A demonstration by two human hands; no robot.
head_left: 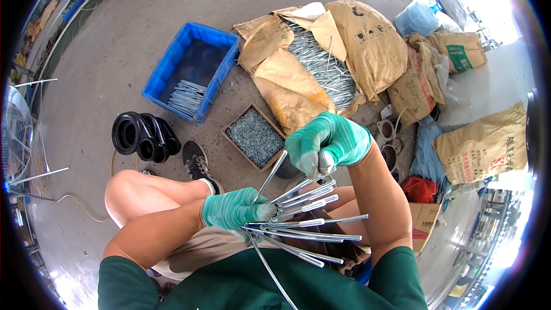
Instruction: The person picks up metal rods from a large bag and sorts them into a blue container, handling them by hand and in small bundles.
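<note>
My left hand, in a green knitted glove with a greyish palm, is closed round a loose bunch of long silvery metal rods. The rods fan out to the right over my lap, several with a thicker section towards the end, and one sticks out downward across my shirt. Above the bunch is my right hand, gloved alike, with thumb and fingers pinched together just over the rod tips. What lies in that pinch is too small or hidden to make out.
Ahead stands a blue crate with some rods inside. A small box of tiny metal parts sits beside an opened paper sack spilling many rods. Black ring-shaped parts lie left; more sacks stand right.
</note>
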